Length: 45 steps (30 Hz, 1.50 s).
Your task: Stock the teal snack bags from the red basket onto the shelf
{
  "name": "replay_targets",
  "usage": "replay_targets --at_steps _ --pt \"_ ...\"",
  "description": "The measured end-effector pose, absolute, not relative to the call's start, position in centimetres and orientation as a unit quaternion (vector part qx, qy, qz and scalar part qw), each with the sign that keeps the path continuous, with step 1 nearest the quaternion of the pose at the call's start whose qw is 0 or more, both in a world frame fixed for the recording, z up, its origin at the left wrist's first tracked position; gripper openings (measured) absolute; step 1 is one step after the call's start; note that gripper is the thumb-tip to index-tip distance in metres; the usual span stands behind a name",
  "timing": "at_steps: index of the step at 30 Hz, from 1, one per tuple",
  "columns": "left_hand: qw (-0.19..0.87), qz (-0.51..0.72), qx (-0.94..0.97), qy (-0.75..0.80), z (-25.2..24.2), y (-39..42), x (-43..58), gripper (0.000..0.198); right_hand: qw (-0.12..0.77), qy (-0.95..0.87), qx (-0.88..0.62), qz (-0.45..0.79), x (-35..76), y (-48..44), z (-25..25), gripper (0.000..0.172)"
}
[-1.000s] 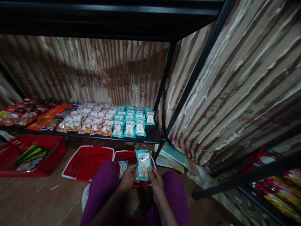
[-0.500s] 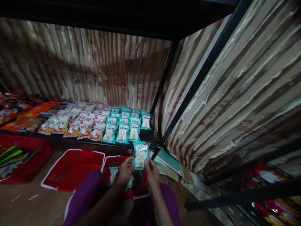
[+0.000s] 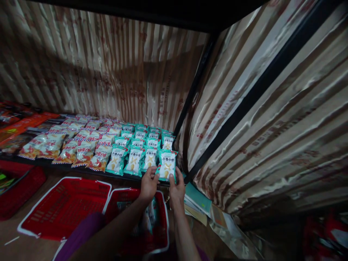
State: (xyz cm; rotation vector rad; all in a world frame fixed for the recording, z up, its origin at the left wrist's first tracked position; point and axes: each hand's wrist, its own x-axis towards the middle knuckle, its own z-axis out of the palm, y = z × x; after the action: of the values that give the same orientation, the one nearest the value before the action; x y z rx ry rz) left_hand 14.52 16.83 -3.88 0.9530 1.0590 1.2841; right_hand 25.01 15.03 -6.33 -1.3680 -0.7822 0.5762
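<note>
A teal and white snack bag [image 3: 167,165] is held upright between my two hands at the front edge of the dark shelf [image 3: 65,162]. My left hand [image 3: 149,184] pinches its lower left side, and my right hand [image 3: 177,186] grips its lower right side with the thumb on the front. Matching teal snack bags [image 3: 135,159] stand in rows just behind and to the left of it. Below my forearms, a red basket [image 3: 166,232] holds several more teal bags [image 3: 153,214], partly hidden by my left arm.
White and orange snack bags [image 3: 86,150] fill the shelf further left, beside orange packets [image 3: 24,125]. Another red basket [image 3: 67,199] lies on the floor. Black shelf posts [image 3: 231,125] slant up at the right, before a striped curtain [image 3: 130,72]. Papers and a teal folder [image 3: 198,198] lie below.
Both hands have carried the teal snack bag forward from above the basket to the shelf's front edge, right of the front row. The view has moved closer to the shelf.
</note>
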Motion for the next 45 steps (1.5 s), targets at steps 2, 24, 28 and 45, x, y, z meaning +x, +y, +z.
replay_targets --at_steps 2,24,28,45 --pt "0.555 0.546 0.435 0.452 -3.8 17.9 15.3 0.025 0.671 -0.354 -0.608 0.234 25.6 16.4 -6.3 0.066" --pt "0.361 0.479 0.632 0.491 -6.4 22.2 20.8 0.057 0.669 -0.385 -0.617 0.155 28.6 22.2 -6.1 0.043" --pt "0.363 0.479 0.626 0.497 -7.6 22.9 21.5 0.057 0.662 -0.381 -0.629 0.150 28.9 22.9 -6.8 0.044" --pt "0.322 0.446 0.670 0.498 -8.4 23.5 21.4 0.053 0.612 -0.416 -0.654 0.157 29.9 25.0 -8.8 0.042"
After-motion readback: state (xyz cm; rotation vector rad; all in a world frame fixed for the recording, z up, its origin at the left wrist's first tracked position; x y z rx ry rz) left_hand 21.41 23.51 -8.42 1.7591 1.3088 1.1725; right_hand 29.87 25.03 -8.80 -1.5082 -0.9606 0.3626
